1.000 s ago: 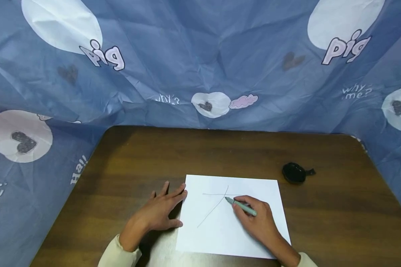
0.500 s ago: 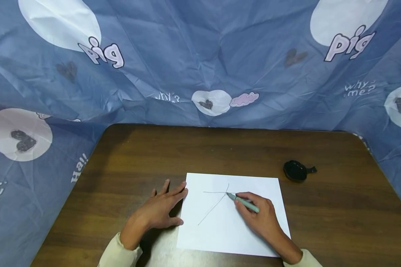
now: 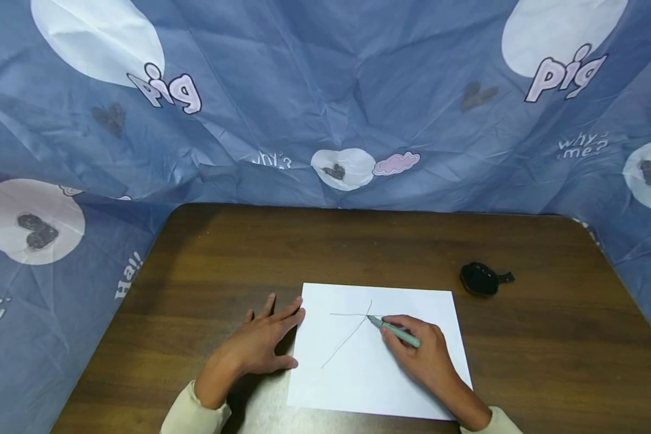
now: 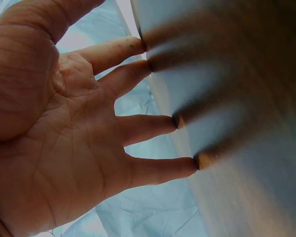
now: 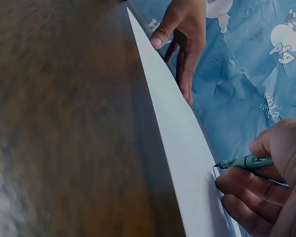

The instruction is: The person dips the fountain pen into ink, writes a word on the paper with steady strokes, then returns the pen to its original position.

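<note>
My right hand (image 3: 425,355) pinches a slim green pen (image 3: 398,333) between thumb and fingers, its dark tip on the white paper (image 3: 352,386). The tip stands where a horizontal stroke and a long slanting stroke cross, in the upper middle of the sheet. Up close, in the right wrist view, the pen (image 5: 256,161) has a pointed nib. My left hand (image 3: 257,346) lies with spread fingers at the sheet's left edge, index fingertip and thumb right at the border, the other fingers on the table. Its palm (image 4: 64,138) shows bare in the left wrist view.
A small black pan-shaped dish (image 3: 478,279) with a short handle sits right of the paper, farther back. The brown wooden table (image 3: 239,241) has rounded far corners. A blue printed cloth (image 3: 282,96) hangs behind it and at both sides.
The pen tip has slid slightly up the slanting stroke to the crossing, then hardly moved over the last half second. The left hand stays put; the whole view shifts a little.
</note>
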`<state>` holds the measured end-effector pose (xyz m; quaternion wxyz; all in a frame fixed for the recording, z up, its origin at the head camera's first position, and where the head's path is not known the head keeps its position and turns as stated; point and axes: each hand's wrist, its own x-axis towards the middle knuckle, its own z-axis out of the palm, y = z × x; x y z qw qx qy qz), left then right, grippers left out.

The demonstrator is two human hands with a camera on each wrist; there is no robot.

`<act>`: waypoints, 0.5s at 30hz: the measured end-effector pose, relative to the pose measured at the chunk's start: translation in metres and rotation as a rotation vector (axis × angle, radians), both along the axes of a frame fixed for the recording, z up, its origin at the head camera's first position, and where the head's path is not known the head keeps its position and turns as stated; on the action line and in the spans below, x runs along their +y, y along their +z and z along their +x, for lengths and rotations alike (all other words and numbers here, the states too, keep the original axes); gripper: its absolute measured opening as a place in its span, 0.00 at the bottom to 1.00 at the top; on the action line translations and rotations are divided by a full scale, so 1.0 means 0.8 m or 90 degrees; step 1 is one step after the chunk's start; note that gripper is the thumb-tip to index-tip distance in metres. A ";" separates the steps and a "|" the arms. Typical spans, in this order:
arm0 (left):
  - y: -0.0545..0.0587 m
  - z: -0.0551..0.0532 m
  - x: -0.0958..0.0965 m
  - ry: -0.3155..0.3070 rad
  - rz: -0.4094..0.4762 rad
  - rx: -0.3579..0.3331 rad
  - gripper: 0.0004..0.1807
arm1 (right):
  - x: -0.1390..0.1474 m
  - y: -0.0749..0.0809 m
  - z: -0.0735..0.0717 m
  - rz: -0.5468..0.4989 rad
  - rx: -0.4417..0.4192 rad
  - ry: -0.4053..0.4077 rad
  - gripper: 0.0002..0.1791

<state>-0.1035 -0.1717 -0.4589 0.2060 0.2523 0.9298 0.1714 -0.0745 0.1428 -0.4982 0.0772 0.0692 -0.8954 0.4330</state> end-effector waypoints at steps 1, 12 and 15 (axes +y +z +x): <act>0.000 0.001 0.000 0.000 0.000 0.001 0.47 | 0.000 0.000 0.000 -0.001 -0.001 0.002 0.10; 0.000 0.002 0.000 0.002 -0.004 0.004 0.47 | 0.002 0.001 0.002 -0.001 0.010 0.006 0.09; 0.001 0.001 0.000 0.001 0.001 0.003 0.47 | 0.004 0.002 0.005 0.002 0.004 0.000 0.09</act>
